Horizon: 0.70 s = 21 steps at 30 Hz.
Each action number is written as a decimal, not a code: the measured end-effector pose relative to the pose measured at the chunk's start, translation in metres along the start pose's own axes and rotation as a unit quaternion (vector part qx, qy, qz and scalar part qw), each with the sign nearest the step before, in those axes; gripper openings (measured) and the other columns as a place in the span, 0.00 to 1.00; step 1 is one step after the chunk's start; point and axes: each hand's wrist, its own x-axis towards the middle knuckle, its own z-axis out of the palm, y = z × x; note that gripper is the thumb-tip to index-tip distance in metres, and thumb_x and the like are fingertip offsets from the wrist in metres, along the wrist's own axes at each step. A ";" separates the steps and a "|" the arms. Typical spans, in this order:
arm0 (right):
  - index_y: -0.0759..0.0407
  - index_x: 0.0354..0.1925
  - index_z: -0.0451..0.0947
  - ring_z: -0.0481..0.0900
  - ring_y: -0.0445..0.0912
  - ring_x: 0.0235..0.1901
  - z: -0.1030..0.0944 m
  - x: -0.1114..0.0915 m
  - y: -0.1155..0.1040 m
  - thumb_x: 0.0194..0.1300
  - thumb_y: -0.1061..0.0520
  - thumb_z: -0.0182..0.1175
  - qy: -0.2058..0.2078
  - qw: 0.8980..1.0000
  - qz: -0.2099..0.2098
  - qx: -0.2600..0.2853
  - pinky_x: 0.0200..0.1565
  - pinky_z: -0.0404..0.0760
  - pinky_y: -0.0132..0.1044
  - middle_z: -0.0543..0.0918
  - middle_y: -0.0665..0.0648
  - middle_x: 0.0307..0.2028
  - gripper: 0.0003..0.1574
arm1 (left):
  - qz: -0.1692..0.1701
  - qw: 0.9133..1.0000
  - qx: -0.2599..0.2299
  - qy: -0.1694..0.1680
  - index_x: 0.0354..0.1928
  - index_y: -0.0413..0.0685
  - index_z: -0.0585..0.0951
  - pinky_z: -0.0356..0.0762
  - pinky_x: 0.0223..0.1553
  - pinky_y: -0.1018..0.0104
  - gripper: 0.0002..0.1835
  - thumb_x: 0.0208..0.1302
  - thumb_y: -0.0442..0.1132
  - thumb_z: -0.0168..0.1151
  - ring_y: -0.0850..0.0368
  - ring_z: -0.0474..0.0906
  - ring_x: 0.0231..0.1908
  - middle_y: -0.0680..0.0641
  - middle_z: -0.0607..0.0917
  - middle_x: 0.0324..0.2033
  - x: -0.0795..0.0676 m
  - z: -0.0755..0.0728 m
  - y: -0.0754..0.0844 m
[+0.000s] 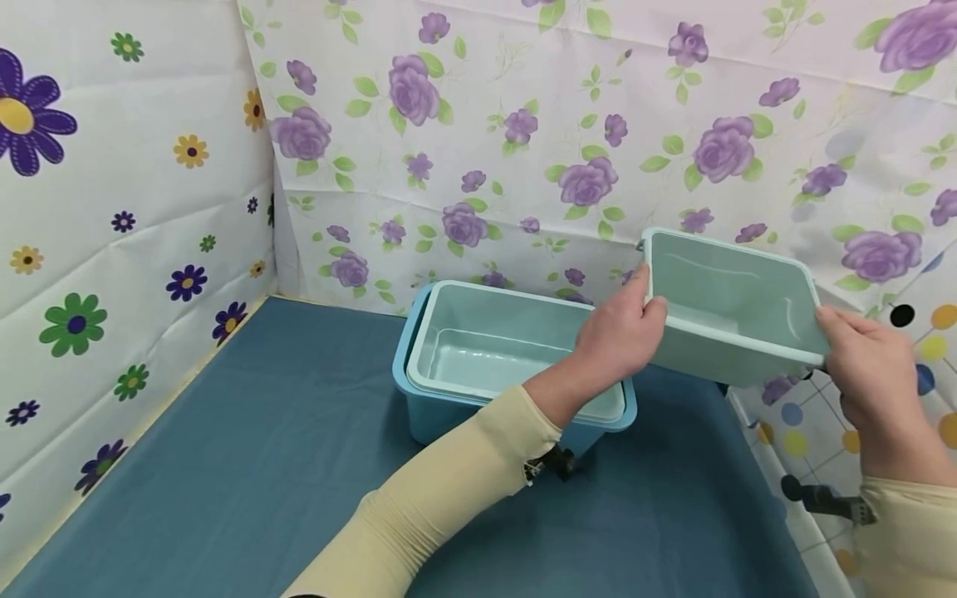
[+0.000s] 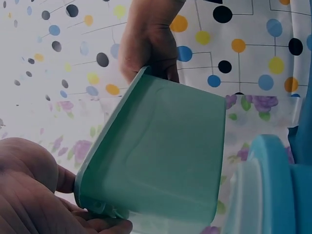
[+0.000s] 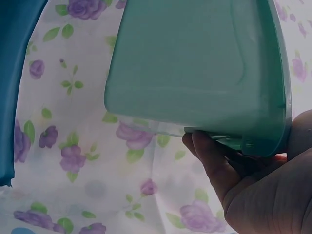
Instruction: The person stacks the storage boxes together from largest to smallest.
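A pale green rectangular plastic bin (image 1: 736, 286) is held up off the table at the right, tilted with its open top toward me. My left hand (image 1: 619, 328) grips its left end at the rim, thumb on the near edge. At the opposite end my right hand (image 1: 871, 365) grips the rim, its fingers under the edge in the right wrist view. Below and to the left, another pale green bin (image 1: 516, 301) sits nested inside a larger blue bin (image 1: 441, 419) on the table. My left forearm passes in front of these and hides part of them.
A dark blue cloth covers the table (image 1: 247, 465). Behind stands a floral sheet (image 1: 516, 166), with a flower-patterned sheet (image 1: 142, 249) at the left and a dotted sheet (image 1: 837, 432) at the right. The table's right edge runs below the held bin.
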 end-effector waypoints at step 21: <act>0.53 0.71 0.82 0.82 0.31 0.35 0.017 -0.011 -0.024 0.85 0.43 0.62 -0.065 0.990 -0.047 0.116 0.34 0.83 0.24 0.87 0.30 0.37 0.27 | 0.026 0.995 0.056 0.072 0.88 0.54 0.66 0.51 0.19 0.64 0.30 0.93 0.51 0.42 0.59 0.55 0.14 0.53 0.77 0.23 -0.005 -0.043 -0.014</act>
